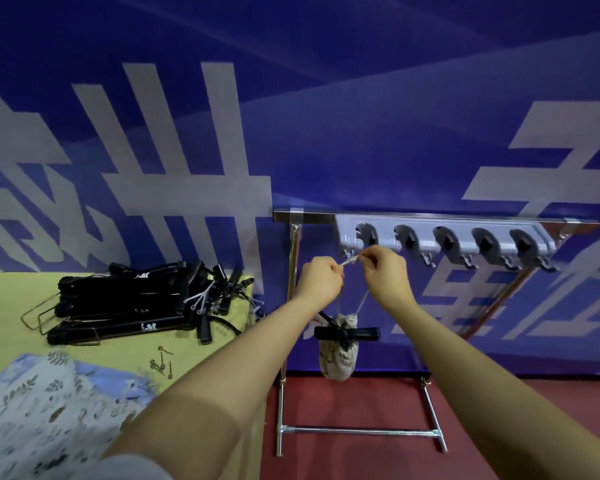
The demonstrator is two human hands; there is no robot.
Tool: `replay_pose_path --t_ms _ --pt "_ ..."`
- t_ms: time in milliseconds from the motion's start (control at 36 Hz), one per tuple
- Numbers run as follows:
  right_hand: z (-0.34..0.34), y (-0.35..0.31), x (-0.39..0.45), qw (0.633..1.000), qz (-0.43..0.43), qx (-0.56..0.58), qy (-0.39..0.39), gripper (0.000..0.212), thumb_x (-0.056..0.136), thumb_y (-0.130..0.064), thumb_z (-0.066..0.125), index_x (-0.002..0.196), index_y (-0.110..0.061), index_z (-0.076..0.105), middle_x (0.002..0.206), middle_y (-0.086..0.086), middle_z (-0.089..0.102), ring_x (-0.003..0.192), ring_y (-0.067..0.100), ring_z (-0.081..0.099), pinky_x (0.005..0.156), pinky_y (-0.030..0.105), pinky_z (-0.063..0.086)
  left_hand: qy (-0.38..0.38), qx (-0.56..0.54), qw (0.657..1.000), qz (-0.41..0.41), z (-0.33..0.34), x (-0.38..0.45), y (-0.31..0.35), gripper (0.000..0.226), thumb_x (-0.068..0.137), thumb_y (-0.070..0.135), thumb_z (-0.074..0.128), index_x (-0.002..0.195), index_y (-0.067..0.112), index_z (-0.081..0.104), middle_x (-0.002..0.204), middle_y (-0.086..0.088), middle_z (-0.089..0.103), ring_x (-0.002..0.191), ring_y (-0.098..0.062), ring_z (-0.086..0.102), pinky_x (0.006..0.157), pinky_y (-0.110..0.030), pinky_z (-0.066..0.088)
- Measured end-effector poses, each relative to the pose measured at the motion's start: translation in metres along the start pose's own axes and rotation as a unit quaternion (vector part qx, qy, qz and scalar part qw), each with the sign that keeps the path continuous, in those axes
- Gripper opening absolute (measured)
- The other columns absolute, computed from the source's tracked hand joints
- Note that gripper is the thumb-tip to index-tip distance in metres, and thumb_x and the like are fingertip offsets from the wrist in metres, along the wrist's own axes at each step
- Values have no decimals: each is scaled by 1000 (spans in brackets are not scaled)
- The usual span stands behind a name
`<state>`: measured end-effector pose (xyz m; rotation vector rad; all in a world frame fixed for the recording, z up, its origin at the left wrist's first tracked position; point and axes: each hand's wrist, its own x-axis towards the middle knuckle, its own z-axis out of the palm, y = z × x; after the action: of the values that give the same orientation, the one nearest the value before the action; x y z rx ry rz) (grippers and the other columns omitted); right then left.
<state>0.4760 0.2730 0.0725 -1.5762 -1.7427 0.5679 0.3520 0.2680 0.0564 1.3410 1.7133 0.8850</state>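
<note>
Head view: both hands are raised to the left end of the grey rack (444, 237), because that is where the first hook (347, 252) hangs. My left hand (321, 282) is curled tight on the cord (350, 260), taking the weight. My right hand (385, 271) pinches the cord's knotted end between thumb and forefinger, aiming it. I pull the two apart to keep the cord taut and its loop easy to steer.

The bag (338, 355) dangles below my hands, in front of the banner and clear of the floor. A black handle (347, 332) sticks crosswise out of its mouth (which is why I lift by the cord, not the cloth). The cord end sits just under the hook. I cannot tell whether they touch, and I judge the loop is not yet on.

To my left, the table (14, 306) carries piled hangers (136, 306), a few pins (161, 360) and a floral cloth (49, 410), well apart from the work.
</note>
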Motion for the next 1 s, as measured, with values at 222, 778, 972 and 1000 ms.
replay_pose_path --t_ms 222,778,972,1000 --pt "14 23 32 1000 24 -9 -4 19 97 -10 48 96 -1 64 76 10 61 63 22 54 56 33 43 58 -46 997 -13 25 32 -2 27 94 14 45 74 8 62 76 -12 66 73 -31 65 72 -48 57" --pt "34 23 4 993 14 -93 -75 26 97 -30 45 83 -10 54 79 7 63 69 27 54 58 30 36 41 101 994 -27 -1 18 -33 20 93 21 45 101 18 62 101 -9 68 94 -29 62 84 -41 53" --pt "56 -15 -11 990 -31 -60 -122 21 97 -30 46 87 -14 57 69 -2 57 65 19 53 53 28 34 67 117 991 -14 -40 -4 -55 17 92 18 47 97 13 62 96 -13 69 92 -32 63 81 -42 52" --pt "61 -22 -15 989 -38 -59 -131 20 97 -29 46 87 -15 57 69 -2 57 65 19 54 54 29 35 75 115 990 -18 -49 -8 -60 17 92 18 47 97 13 62 96 -13 69 92 -32 63 82 -41 52"
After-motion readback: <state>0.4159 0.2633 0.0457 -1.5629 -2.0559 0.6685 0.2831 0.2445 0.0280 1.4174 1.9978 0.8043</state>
